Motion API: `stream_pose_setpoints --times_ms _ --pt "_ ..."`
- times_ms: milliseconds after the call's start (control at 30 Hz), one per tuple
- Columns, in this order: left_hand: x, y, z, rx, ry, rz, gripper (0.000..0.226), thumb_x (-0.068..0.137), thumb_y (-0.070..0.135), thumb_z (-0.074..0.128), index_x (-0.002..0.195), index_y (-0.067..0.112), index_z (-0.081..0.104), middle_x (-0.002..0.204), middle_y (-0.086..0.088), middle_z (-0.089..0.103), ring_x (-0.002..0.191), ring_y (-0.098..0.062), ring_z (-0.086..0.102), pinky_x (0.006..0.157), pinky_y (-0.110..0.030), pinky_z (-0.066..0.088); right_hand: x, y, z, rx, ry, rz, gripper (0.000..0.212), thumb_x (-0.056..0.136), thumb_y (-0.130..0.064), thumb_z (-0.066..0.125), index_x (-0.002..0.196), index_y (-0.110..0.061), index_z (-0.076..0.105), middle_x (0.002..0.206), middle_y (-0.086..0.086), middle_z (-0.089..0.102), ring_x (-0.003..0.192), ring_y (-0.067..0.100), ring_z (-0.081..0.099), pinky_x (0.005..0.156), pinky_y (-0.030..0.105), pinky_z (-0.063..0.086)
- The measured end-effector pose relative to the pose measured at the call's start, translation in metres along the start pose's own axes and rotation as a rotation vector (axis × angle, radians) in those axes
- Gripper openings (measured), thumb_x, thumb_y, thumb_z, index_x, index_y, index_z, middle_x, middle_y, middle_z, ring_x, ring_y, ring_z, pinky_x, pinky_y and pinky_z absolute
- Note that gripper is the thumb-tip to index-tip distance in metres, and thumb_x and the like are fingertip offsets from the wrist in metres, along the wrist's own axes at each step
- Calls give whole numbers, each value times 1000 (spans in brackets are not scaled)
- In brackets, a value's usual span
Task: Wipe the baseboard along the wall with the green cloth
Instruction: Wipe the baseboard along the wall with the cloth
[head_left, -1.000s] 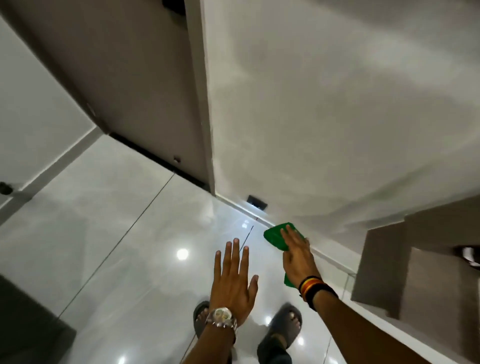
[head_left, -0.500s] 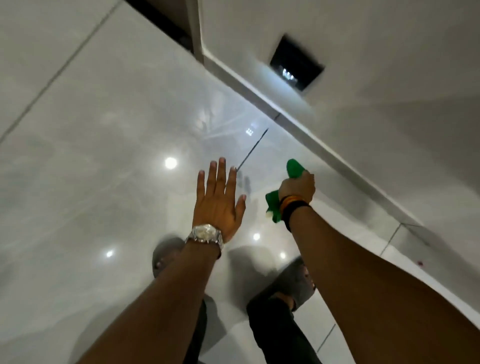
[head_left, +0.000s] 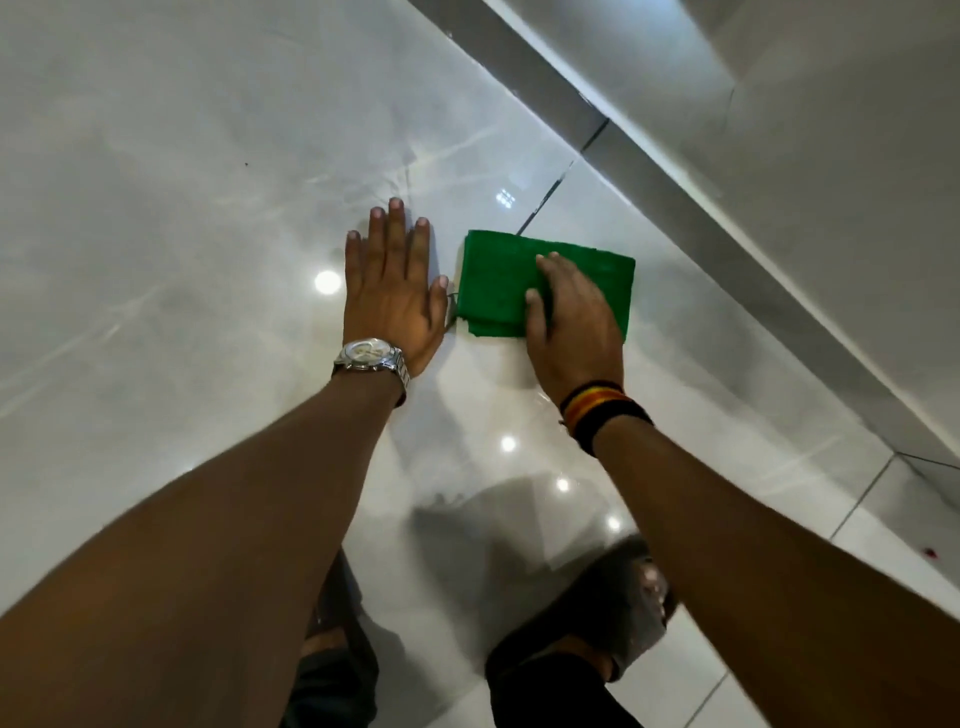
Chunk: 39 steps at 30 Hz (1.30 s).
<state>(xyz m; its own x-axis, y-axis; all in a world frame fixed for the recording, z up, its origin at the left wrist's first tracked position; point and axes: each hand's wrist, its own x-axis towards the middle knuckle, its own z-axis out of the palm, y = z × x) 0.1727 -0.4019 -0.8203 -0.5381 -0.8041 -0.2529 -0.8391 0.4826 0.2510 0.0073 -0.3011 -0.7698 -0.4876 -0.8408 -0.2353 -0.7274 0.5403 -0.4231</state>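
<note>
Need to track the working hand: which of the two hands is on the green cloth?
The right hand, with the striped wristband, lies on the green cloth; the left hand, wearing the watch, is flat on bare floor.

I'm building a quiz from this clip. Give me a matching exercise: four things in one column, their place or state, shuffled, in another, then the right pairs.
Things
1. green cloth
2. left hand
3. right hand
4. baseboard

Places or states
A. runs along the foot of the wall, untouched
B. palm down on the bare floor tile, fingers spread
C. folded, lying flat on the floor
D. pressed flat on top of the cloth

Pairs: 1-C, 2-B, 3-D, 4-A
</note>
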Motion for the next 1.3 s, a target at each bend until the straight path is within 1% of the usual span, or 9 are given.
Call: stream_pose_setpoints --times_ms 133,200,400,600,800,900,1067,1200,1300 --pt "29 -8 12 -3 98 10 73 108 38 29 173 5 17 180 -25 5 168 -41 4 135 -58 4 37 47 9 -433 -327 -703 55 107 -36 36 160 -22 27 170 9 24 158 32 19 129 54 18" --pt "45 -11 15 -18 160 23 73 108 36 30 172 3 16 179 -26 7 167 -42 5 136 -58 5 55 62 11 -531 -408 -803 59 108 -41 31 163 -25 15 173 5 11 161 29 7 131 50 10" --pt "75 -14 22 -38 275 -28 71 111 32 33 171 -1 15 179 -28 9 167 -42 7 135 -62 5 32 83 27 -409 -163 -387 63 109 -37 32 163 -14 10 173 7 4 161 29 5 131 52 10" --pt "77 -18 31 -44 298 -51 71 111 29 36 171 -2 13 179 -27 7 168 -40 6 135 -60 5 61 113 9 -561 -289 -697 62 108 -28 33 162 -8 13 171 10 9 159 28 9 130 53 15" --pt "78 -16 31 -52 306 -81 73 110 31 34 171 -3 13 180 -24 9 168 -38 6 136 -59 5 70 169 -35 -497 -321 -473 70 103 -30 30 162 -14 -3 172 13 6 161 25 3 131 46 8" --pt "77 -15 33 -40 290 -97 74 110 32 32 171 -3 11 180 -24 7 168 -37 4 136 -59 3 109 117 -8 -345 -278 -468 71 99 -27 35 162 -6 10 171 15 13 161 27 7 130 52 12" --pt "79 -17 34 -22 309 -81 73 110 33 32 171 -3 13 180 -24 9 168 -37 6 136 -60 4 178 21 29 -232 -168 -536 68 98 -21 43 161 -7 20 171 11 18 160 26 14 131 46 9" --pt "79 -15 32 -43 310 -75 73 109 31 34 170 -3 14 180 -24 10 168 -37 7 135 -62 6 149 64 13 -321 -201 -580 64 103 -23 39 161 -6 18 171 14 14 161 29 10 131 51 9" --pt "78 -16 33 -40 304 -92 73 109 30 35 171 -3 13 180 -23 9 168 -37 6 135 -61 5 94 121 -4 -379 -221 -444 65 104 -32 34 162 -12 14 171 19 3 161 34 2 129 60 10"
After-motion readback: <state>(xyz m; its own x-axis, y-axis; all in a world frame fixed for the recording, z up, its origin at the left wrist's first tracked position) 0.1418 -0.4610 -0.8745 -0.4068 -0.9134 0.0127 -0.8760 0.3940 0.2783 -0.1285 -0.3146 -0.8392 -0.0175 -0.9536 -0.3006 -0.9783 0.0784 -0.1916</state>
